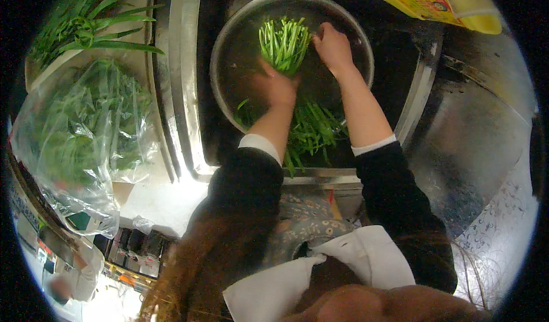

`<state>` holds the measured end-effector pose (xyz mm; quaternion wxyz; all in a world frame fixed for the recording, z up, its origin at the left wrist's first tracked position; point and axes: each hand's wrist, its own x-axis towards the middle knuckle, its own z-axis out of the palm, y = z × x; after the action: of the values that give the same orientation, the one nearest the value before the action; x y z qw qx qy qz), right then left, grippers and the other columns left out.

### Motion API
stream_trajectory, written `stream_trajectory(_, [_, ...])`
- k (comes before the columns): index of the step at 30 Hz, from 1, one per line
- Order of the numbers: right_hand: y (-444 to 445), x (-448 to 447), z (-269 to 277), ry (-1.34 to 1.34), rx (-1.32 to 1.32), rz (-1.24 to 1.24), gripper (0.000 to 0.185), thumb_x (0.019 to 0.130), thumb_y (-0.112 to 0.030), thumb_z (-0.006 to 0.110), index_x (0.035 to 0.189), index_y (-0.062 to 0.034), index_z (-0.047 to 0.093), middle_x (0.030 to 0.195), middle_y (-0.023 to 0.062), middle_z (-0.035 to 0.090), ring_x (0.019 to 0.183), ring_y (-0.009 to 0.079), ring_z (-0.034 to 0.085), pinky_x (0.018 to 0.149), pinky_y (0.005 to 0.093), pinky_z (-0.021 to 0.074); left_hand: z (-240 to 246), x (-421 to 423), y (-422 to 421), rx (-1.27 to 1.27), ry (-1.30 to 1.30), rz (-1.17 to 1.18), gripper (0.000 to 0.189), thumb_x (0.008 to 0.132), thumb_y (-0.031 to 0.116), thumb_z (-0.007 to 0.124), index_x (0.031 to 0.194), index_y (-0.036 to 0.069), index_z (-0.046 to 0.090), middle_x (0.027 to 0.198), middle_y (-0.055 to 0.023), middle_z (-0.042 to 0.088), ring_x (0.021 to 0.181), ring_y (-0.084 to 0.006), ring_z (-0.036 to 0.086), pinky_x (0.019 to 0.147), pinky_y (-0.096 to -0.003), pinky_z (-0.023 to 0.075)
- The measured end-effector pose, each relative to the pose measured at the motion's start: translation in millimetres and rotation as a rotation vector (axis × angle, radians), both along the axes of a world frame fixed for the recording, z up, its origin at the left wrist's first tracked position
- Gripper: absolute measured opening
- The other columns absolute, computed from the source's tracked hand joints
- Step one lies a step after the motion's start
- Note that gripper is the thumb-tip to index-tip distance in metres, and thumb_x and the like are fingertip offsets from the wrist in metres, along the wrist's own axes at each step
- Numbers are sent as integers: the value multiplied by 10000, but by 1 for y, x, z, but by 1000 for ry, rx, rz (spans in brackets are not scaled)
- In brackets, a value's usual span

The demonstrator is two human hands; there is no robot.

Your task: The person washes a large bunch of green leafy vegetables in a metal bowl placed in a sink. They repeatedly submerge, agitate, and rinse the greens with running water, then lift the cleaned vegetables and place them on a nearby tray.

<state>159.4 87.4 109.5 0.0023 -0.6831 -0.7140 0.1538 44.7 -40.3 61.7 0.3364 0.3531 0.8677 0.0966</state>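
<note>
A bundle of long green leafy stalks stands over a round metal basin, its pale cut ends pointing away from me. My left hand, blurred, is wrapped around its lower part. My right hand is just right of the cut ends with its fingers bent. Whether its fingertips pinch a stalk is not clear. Long green leaves trail over the basin's near rim between my forearms. The basin sits inside a dark sink with a metal edge.
On the left counter lie more long-leaved greens and a clear plastic bag of greens. A yellow printed container is at the upper right. A metal surface flanks the sink. Another person appears at the lower left.
</note>
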Motion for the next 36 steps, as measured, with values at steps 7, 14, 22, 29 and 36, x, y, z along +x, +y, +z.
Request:
stream_trajectory(7, [18, 35, 24, 351, -69, -166, 217, 912, -215, 634, 1058, -64, 688, 844, 103, 713, 711, 196, 708, 681, 311, 542, 5, -1, 3, -4, -150, 56, 1378, 597, 242, 934, 1547, 152, -61, 1424, -394, 249, 1334, -507, 287, 1122, -551, 248])
stream_trajectory(14, [13, 6, 12, 238, -118, -37, 244, 877, -313, 643, 991, -106, 703, 919, 139, 711, 880, 348, 677, 787, 450, 534, 9, 0, 2, 3, -8, 0, 1352, 611, 217, 927, 1550, 155, -44, 1455, -394, 220, 1350, -510, 277, 1123, -559, 245])
stream_trajectory(22, [8, 45, 72, 591, -14, -249, 221, 891, -227, 669, 1048, -73, 679, 903, 104, 722, 802, 206, 702, 738, 323, 543, 7, -1, 5, -30, -26, 0, 1358, 613, 297, 923, 1547, 130, -48, 1396, -371, 290, 1301, -503, 329, 1103, -577, 262])
stream_trajectory(29, [18, 86, 110, 581, 296, -303, 183, 894, -139, 671, 1055, -52, 668, 957, 120, 714, 808, 216, 689, 754, 331, 540, 12, -3, 5, -26, -44, 5, 1370, 610, 313, 926, 1550, 153, -58, 1441, -391, 211, 1345, -523, 259, 1122, -581, 228])
stream_trajectory(36, [13, 60, 75, 229, -23, -265, 377, 903, -400, 631, 1010, -48, 711, 905, 162, 710, 860, 327, 690, 774, 416, 537, 9, -1, 3, -35, -57, 20, 1364, 616, 283, 923, 1551, 159, -63, 1476, -398, 152, 1376, -536, 203, 1135, -598, 192])
